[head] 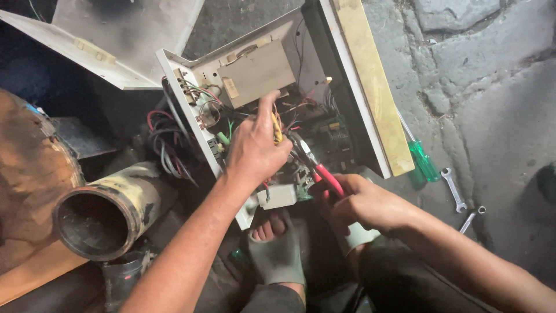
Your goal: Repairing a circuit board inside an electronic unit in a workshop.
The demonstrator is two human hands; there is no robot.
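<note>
An opened white metal appliance casing [370,116] lies on the ground with a circuit board [333,142] and bundles of coloured wires [165,142] exposed. My left hand [255,148] reaches into the casing and pinches a yellow wire [277,127] among the wiring. My right hand [362,203] grips red-handled pliers [321,174] whose jaws point up into the wires just right of my left hand. A beige box [258,72] is mounted above the wiring. My foot in a grey sandal [275,243] rests under the casing's lower edge.
A thick rusty pipe [107,214] lies at the left beside a brown drum [29,174]. A green-handled screwdriver [420,156] and two small spanners [454,191] lie on the cracked concrete at the right. A detached white panel [110,40] lies at top left.
</note>
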